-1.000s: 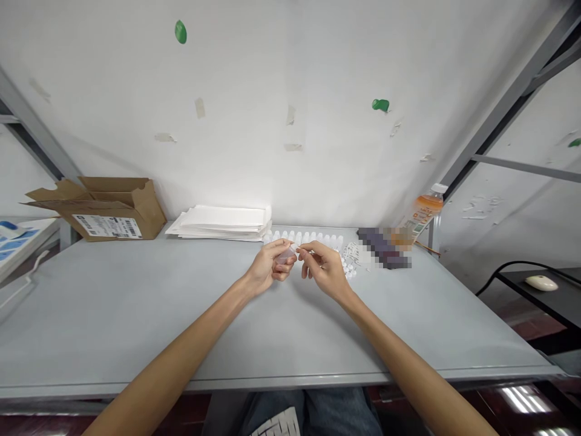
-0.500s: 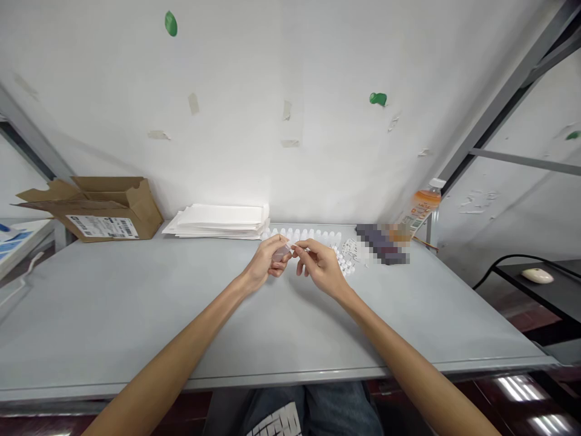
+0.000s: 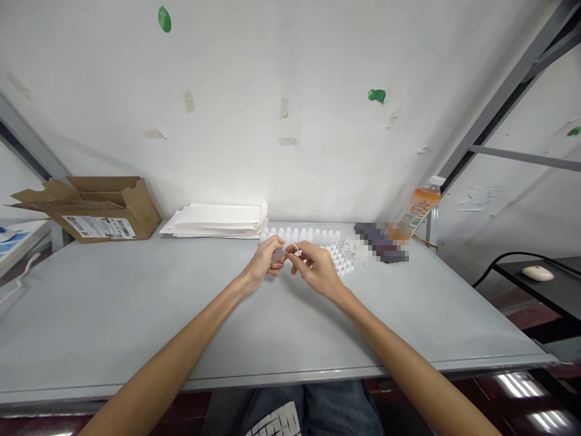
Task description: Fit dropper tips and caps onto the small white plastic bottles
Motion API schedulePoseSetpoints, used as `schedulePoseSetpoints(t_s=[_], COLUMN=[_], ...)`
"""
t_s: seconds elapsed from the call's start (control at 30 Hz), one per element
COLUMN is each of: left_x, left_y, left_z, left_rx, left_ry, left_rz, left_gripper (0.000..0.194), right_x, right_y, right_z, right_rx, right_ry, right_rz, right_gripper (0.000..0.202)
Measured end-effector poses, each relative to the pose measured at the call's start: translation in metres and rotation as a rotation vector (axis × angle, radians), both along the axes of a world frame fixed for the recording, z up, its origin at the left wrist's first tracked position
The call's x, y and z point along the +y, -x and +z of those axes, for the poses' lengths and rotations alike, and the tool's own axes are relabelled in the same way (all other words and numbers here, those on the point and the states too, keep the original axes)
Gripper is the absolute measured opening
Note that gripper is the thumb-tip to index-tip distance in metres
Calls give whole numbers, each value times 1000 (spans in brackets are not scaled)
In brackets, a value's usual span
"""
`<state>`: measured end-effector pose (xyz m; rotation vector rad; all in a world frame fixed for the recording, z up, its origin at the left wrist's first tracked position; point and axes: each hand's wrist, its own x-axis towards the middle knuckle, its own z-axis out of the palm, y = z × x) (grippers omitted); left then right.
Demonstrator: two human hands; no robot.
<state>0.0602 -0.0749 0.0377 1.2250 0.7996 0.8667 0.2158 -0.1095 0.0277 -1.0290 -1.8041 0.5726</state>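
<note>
My left hand [image 3: 264, 261] is wrapped round a small translucent bottle [image 3: 278, 255], held above the middle of the grey table. Touching its top from the right, my right hand [image 3: 313, 264] pinches a thin white loop [image 3: 293, 247] between thumb and forefinger. Behind the hands stands a row of white translucent bottles [image 3: 310, 234]. Several small white caps [image 3: 344, 261] lie just beyond my right hand, beside a pile of thin white pieces [image 3: 348, 247]. The fingertips partly hide the held bottle.
An open cardboard box [image 3: 104, 212] sits at the back left, next to a stack of white sheets [image 3: 218, 219]. A blurred dark object [image 3: 380, 242] and a leaning orange drink bottle [image 3: 422, 206] are at the back right. The wall [image 3: 227, 121] rises behind the table.
The white piece at my right fingertips now shows as a curved loop at the bottle's top. My right hand has shifted slightly left, and the view has moved a little.
</note>
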Motion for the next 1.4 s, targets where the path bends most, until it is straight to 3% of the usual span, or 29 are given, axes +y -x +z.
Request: schedulePoseSetpoints(t_s=[0.3, 0.57, 0.8, 0.93, 1.1, 1.4], left_x=[0, -4, -12, -12, -13, -7], left_y=[-1, -3, -2, 0, -1, 0], left_z=[-2, -2, -2, -2, -6, -15], left_rx=[29, 112, 319, 480, 588, 527], left_ry=[-101, -192, -497, -688, -839, -871], left_rz=[-35, -55, 8, 46, 65, 54], left_gripper=[22, 22, 15, 8, 13, 21], right_x=[0, 3, 4, 4, 6, 10], right_y=[-2, -12, -16, -17, -19, -23], right_z=[4, 14, 16, 16, 15, 12], right_rx=[55, 310, 150, 173, 162, 116], right_ry=[-63, 91, 292, 315, 327, 317], right_rz=[-77, -100, -24, -1, 51, -5], right_gripper=[18, 26, 36, 30, 20, 22])
